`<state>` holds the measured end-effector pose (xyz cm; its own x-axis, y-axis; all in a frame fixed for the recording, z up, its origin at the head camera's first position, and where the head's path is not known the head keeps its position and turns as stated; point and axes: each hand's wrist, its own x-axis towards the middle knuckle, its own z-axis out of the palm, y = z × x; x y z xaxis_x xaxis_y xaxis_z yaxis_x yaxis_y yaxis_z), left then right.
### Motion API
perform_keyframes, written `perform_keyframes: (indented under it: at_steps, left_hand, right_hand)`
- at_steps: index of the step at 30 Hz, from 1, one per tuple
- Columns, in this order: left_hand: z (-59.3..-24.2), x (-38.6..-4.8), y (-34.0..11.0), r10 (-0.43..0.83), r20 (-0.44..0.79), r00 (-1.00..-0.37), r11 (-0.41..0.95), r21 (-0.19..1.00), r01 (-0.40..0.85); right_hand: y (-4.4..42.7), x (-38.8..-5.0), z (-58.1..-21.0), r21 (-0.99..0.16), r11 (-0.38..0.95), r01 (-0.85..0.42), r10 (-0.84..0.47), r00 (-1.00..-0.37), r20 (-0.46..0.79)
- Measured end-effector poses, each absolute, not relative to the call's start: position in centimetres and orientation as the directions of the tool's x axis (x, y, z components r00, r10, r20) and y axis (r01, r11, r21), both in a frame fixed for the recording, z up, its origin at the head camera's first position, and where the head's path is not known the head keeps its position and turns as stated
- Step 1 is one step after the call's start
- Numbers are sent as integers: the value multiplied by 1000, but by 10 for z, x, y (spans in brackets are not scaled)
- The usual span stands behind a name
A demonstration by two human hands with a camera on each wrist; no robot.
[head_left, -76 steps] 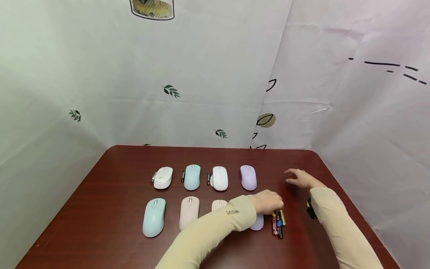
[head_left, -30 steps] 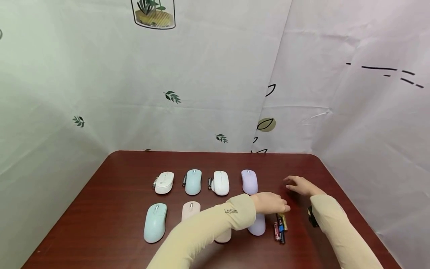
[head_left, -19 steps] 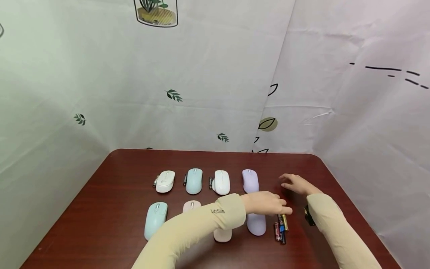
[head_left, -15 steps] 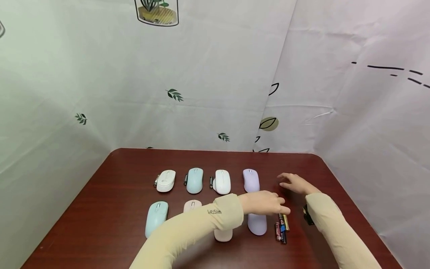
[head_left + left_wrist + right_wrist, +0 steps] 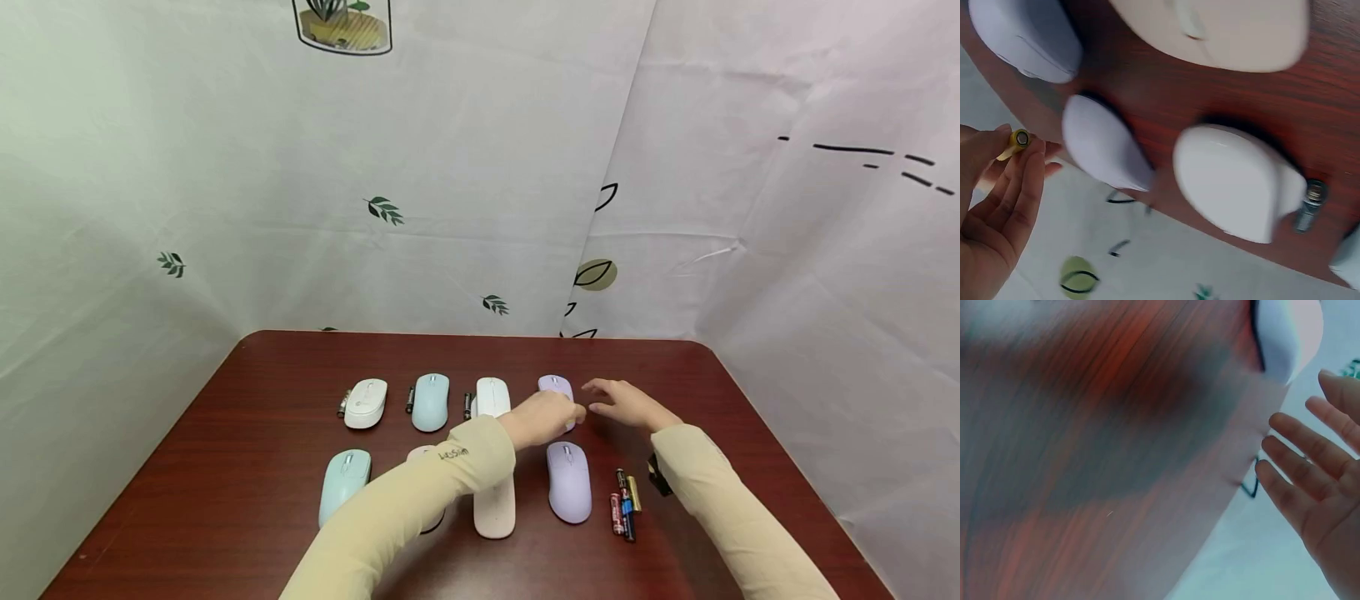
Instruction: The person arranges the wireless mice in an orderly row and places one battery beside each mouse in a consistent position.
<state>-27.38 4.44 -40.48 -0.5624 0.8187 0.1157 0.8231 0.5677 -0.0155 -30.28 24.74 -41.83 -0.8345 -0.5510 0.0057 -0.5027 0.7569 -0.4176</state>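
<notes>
My left hand (image 5: 542, 418) pinches a yellow battery (image 5: 1015, 142) between thumb and fingers, its metal end showing in the left wrist view. In the head view this hand is over the near part of the back-row purple mouse (image 5: 555, 383), partly hiding it; contact cannot be told. Just right of that mouse is my right hand (image 5: 628, 403). Its fingers are spread and hold nothing in the right wrist view. A second purple mouse (image 5: 569, 483) lies nearer, in the front row. Several loose batteries (image 5: 626, 510) lie together to its right.
A white mouse (image 5: 492, 395), a light blue mouse (image 5: 431, 402) and another white mouse (image 5: 367, 404) continue the back row, each with a battery beside it. The front row also has a pinkish mouse (image 5: 494, 510), one mostly under the left sleeve, and a light blue mouse (image 5: 344, 482).
My left hand has gone from above the loose batteries back and leftward to the rear purple mouse. The right hand has moved left toward the same mouse. The front purple mouse is now uncovered.
</notes>
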Motion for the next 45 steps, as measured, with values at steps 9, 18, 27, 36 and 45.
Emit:
perform_keyframes:
  at_steps: [9,18,27,36,45]
  left_hand:
    - [-411,-303,26,619,74,-782,761,191,620]
    - [-416,-308,28,512,14,-859,821,285,495]
    - [-422,-312,26,407,-15,-913,839,401,368]
    - [-425,-316,24,381,19,-924,868,338,365]
    - [-427,-317,34,301,8,-954,893,349,284]
  right_hand:
    - [216,-307,-415,-399,763,-508,-544,-838,27]
    - [191,-311,-414,-398,826,-400,-463,-883,-73]
    - [183,-318,-413,-321,874,-364,-427,-891,-153]
    - [175,-321,-410,-281,901,-331,-389,-903,-184]
    - [160,-326,-407,-250,936,-249,-311,-917,-251]
